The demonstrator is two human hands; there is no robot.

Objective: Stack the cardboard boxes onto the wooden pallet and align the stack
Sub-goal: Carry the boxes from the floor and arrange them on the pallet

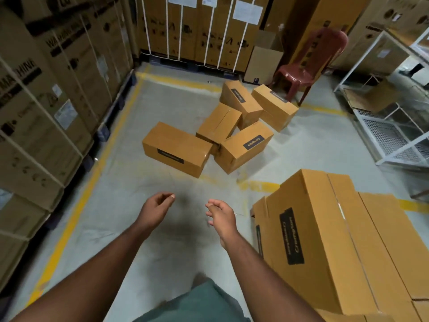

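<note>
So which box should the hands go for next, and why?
Probably step forward and reach for the nearest loose box. Both the left hand and right hand hold nothing, and that box lies flat on the floor with nothing on it, closest of the scattered five.

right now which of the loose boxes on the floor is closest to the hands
The leftmost loose box, lying flat with its dark label facing the camera. The other four sit farther back, toward the red chair.
</note>
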